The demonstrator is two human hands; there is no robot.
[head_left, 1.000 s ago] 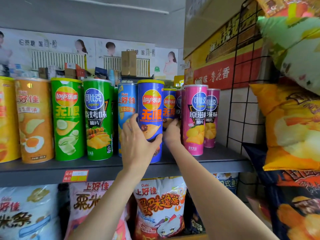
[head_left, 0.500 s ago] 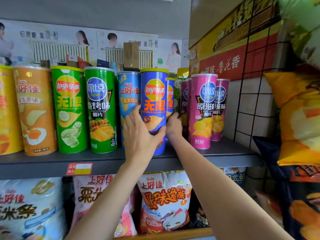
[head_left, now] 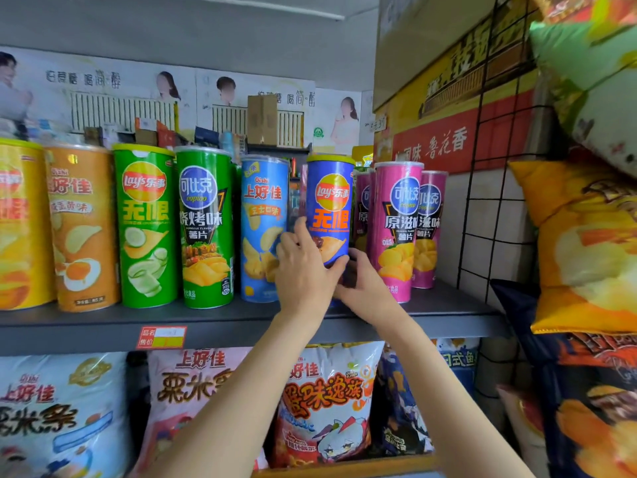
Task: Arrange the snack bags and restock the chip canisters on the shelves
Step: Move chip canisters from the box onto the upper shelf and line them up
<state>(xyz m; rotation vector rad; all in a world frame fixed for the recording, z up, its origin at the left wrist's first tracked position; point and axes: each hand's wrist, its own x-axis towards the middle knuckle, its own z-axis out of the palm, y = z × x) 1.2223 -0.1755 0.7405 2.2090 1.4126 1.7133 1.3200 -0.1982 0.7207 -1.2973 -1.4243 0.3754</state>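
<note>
On the upper shelf (head_left: 103,322), the blue chip canister (head_left: 330,208) is gripped low down by the left hand (head_left: 303,270) and right hand (head_left: 367,284) (between light-blue and pink cans), so restocking looks underway, and next it probably needs to be pushed back upright.

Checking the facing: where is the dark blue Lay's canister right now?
Head view, right of centre on the grey shelf: the dark blue Lay's canister stands between the light blue canister and pink canisters.
</note>
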